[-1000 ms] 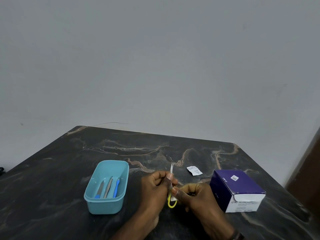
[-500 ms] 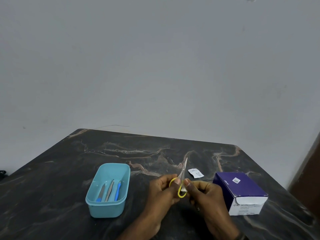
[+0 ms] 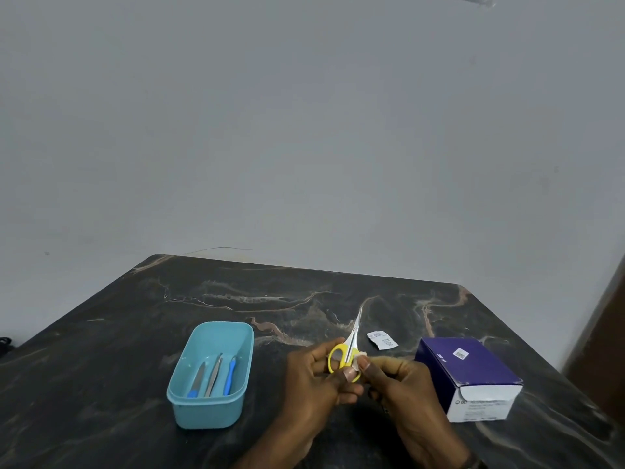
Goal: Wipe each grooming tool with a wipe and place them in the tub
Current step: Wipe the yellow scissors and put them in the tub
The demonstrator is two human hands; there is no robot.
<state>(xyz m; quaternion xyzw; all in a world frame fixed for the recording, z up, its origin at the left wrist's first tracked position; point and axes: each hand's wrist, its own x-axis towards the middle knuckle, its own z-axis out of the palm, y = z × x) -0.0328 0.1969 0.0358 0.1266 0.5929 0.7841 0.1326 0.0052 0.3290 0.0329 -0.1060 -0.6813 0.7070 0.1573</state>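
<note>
Currently wiping: left hand (image 3: 313,377) grips scissors (image 3: 348,346) by the yellow handles above the table; right hand (image 3: 399,377) pinches wipe (image 3: 359,358) against them. Next, probably into tub (image 3: 216,336), three tools already inside.

Dark marble-patterned worktop (image 3: 101,350) stands against a plain grey wall (image 3: 304,130); brown panel (image 3: 605,319) at right.

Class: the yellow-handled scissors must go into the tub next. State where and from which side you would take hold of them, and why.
Probably grip the scissors by the yellow handle loops, from the near side. The closed blades point up and away toward the far table edge, so the loops face the left hand, which already holds them, and keep fingers off the tips. The tub sits left.
</note>
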